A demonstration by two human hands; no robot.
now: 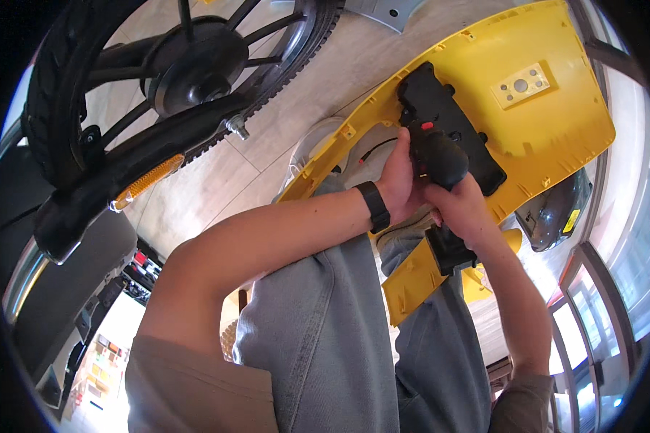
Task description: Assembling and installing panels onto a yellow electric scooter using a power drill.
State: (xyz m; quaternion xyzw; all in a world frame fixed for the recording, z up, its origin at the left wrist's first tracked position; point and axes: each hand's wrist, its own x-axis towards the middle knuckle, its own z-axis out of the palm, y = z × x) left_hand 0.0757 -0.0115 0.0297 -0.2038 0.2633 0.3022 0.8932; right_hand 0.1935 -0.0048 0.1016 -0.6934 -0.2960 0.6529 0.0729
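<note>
A black cordless drill [443,160] with a small red button points down at the work, its battery base [451,249] toward my knees. My right hand [461,206] is wrapped round its grip. Against the drill's left side lies my left hand [401,180], one digit stretched up along the tool and the others curling under its body, partly hidden. Under the drill's front is a long black plastic part [448,108] with tabs along its edge. It lies on the inner face of a large curved yellow panel [556,137]. The drill's tip is hidden.
A black spoked wheel [195,65] and fork arm with an orange reflector [148,182] stand at the left. A dark glossy part [556,209] with a yellow label lies at the right, near framed glass panes [592,303]. A thin cable [374,150] shows beside the panel.
</note>
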